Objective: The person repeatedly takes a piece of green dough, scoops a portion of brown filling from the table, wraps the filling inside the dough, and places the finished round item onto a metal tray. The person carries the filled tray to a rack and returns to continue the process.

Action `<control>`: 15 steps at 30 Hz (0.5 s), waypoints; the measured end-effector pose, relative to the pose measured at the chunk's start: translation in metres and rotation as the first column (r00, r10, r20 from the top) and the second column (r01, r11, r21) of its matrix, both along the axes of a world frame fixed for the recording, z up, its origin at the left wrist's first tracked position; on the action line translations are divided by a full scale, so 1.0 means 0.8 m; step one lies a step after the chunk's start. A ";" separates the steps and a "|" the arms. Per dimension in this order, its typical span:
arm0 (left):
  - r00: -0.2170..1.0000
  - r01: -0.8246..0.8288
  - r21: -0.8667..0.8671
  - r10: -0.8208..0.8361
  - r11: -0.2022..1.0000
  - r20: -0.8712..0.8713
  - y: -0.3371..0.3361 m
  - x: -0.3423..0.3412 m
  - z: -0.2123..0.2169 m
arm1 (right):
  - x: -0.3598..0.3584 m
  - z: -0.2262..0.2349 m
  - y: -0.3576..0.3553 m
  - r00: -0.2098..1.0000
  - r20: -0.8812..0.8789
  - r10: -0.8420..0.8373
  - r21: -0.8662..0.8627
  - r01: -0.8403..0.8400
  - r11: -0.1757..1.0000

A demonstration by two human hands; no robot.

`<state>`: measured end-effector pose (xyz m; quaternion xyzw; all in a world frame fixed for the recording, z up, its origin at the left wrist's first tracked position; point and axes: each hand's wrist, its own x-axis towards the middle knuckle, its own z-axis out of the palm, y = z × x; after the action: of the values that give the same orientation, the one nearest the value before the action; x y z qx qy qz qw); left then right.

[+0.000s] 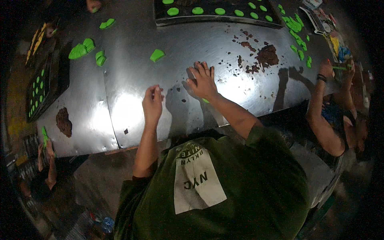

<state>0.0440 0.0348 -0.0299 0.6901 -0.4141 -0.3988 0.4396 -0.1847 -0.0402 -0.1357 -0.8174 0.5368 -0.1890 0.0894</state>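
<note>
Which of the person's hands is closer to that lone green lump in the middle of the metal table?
Right. The right hand lies just right of and below the green lump; the left hand sits farther below it.

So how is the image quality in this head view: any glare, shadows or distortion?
Head view: strong white glare on the steel table beside the left hand; the right hand casts a dark shadow; table edges bow from the fisheye; corners fall to black, and people at the rim are dim and soft.

Dough piece [157, 55] on table [132, 92], behind hands.
</note>
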 end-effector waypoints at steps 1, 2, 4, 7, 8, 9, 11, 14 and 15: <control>1.000 0.023 -0.048 -0.023 0.999 0.007 -0.020 0.006 -0.003 | -0.007 -0.004 -0.012 0.980 0.191 -0.059 0.179 0.025 0.984; 0.996 0.039 -0.082 -0.032 0.996 0.087 -0.043 0.013 -0.009 | -0.013 -0.003 -0.022 0.914 0.385 -0.127 0.273 0.019 0.962; 0.968 0.087 -0.207 -0.033 0.974 0.250 -0.102 0.032 -0.025 | -0.032 0.014 -0.037 0.725 0.632 -0.273 0.440 -0.046 0.897; 0.750 0.227 -0.282 0.018 0.932 0.662 -0.195 0.054 -0.061 | -0.062 0.053 -0.021 0.818 0.533 -0.215 0.586 -0.174 0.791; 0.666 0.275 -0.231 -0.012 0.933 0.746 -0.221 0.060 -0.075 | -0.071 0.065 -0.008 0.966 0.258 0.007 0.566 -0.158 0.809; 0.571 0.321 -0.191 -0.028 0.928 0.821 -0.242 0.063 -0.088 | -0.072 0.075 0.009 0.994 0.039 0.103 0.614 -0.105 0.782; 0.486 0.358 -0.004 -0.183 0.934 0.855 -0.272 0.065 -0.108 | -0.076 0.089 0.029 0.965 -0.194 0.178 0.597 -0.028 0.802; 0.567 0.385 0.306 -0.485 0.871 0.666 -0.273 0.064 -0.113 | -0.078 0.102 0.015 0.971 0.121 0.206 0.776 -0.222 0.590; 0.596 0.401 0.319 -0.509 0.859 0.621 -0.264 0.062 -0.108 | -0.078 0.108 -0.004 0.973 0.119 0.196 0.936 -0.176 0.306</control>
<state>0.0936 -0.1762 -0.1166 0.6881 -0.6784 -0.2426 0.0861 -0.2469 -0.0436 -0.0489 -0.6722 0.4497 0.1745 0.5617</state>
